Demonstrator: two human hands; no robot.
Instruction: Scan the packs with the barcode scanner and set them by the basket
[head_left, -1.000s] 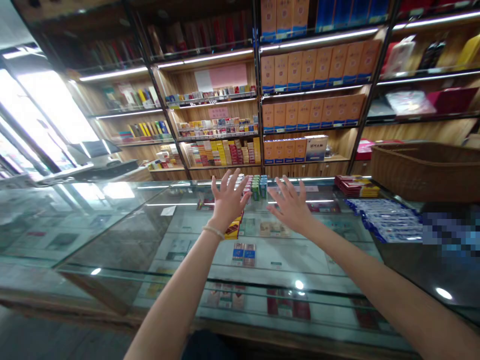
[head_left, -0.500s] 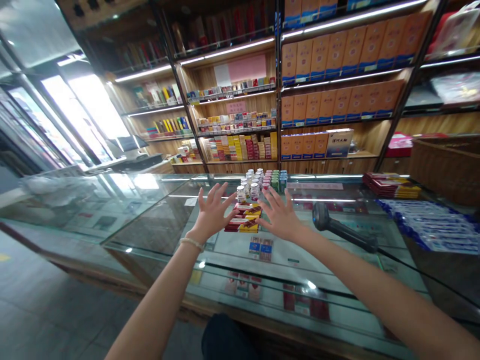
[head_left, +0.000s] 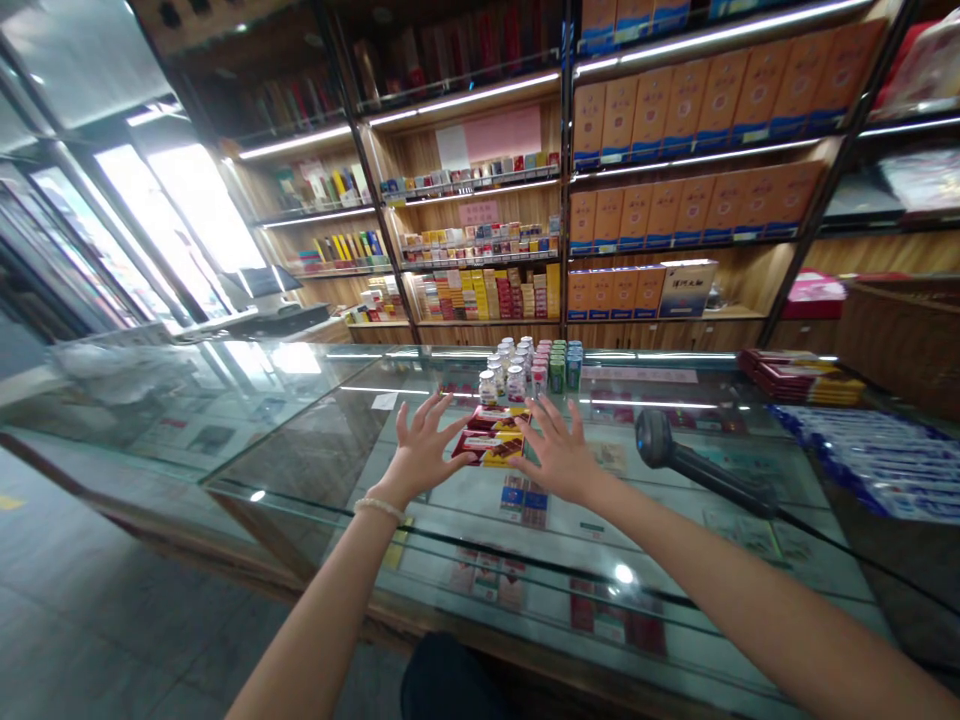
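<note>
The left hand [head_left: 421,455] and the right hand [head_left: 566,458] are held palms down over the glass worktop [head_left: 330,430], their fingers spread wide and gripping nothing. Between them lie red and yellow packets [head_left: 491,447], in a small overlapping group on the glass; the left thumb and the right fingers come right up to its edges, though whether they touch it I cannot tell. Just behind stand white-capped bottles [head_left: 515,382] in close rows, with green cans [head_left: 556,374] beside them. If the hands closed unevenly, one side pushing harder than the other, the packets could skew or slide over one another, since the glass looks smooth and the wrappers slick. Fingertips reaching too far forward could knock a front bottle, and being upright and tightly grouped, it might tip its neighbours. To the right, a black scanner [head_left: 654,438] lies near the right forearm, its cable [head_left: 847,550] trailing off towards the edge; a wide sweep of that arm could snag the cable and drag the scanner round
</note>
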